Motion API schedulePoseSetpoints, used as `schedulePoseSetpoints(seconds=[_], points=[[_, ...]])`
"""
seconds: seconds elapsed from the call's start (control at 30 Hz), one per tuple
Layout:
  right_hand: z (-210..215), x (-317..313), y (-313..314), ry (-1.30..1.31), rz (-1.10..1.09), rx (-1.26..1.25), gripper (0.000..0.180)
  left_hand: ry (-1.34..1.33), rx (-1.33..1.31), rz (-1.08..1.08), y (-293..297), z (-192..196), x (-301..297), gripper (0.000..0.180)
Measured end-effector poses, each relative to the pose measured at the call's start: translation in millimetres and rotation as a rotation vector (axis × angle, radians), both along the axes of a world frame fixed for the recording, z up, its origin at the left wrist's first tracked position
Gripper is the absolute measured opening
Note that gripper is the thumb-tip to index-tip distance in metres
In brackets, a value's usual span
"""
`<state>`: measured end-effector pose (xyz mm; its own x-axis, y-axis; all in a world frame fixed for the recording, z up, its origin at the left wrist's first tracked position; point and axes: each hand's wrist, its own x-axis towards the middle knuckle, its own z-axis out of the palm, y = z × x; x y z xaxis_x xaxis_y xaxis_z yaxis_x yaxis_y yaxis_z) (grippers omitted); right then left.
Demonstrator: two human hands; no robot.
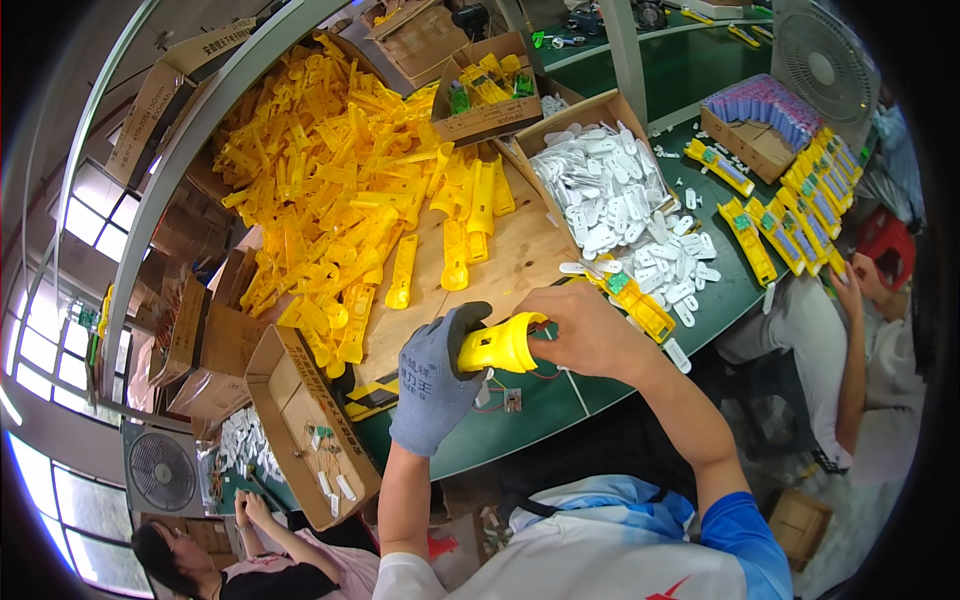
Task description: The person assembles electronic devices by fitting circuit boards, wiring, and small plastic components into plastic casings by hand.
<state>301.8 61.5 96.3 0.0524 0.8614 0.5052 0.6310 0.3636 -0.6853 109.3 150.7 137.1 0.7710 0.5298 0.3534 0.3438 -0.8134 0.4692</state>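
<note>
Lying sideways in the gloved left hand (432, 378), a hollow yellow plastic housing (498, 345) was clasped by the curled fingers, with its flared end turned toward the right. It was held above the near part of the green tabletop (545, 408). That flared end was met by the fingers of the bare right hand (590, 330); whether the rim or something inside was pinched there could not be told, since the fingertips were partly hidden. Just below the housing, thin wires and a small circuit board (513, 400) were seen.

Beyond the hands, a wooden board (525, 250) was partly covered by a heap of yellow plastic shells (320, 190). To its right, a cardboard box (550, 190) was filled with white plastic pieces (600, 180), more of which were spilled beside it. Near the right forearm, a yellow shell fitted with a green circuit board (638, 303) was placed. Farther right, battery-fitted yellow shells (805, 215) were lined up beside a carton of purple-wrapped cylindrical cells (765, 110).
</note>
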Motion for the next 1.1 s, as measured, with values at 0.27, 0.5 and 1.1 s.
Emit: schedulePoseSetpoints(seconds=[0.27,0.5,1.1], points=[[-10.5,6.8,-1.7,0.110,0.043,-0.207,0.021,0.119,0.060,-0.071,4.2,7.1,2.9,0.054],[-35.7,9.7,-5.1,0.578,-0.024,-0.175,0.015,-1.093,-0.665,0.374,7.2,-65.3,-33.4,0.052],[-36.1,23.5,-28.1,0.060,-0.186,-0.002,0.011,-0.505,-0.604,0.709,4.6,-145.3,-40.0,0.056]])
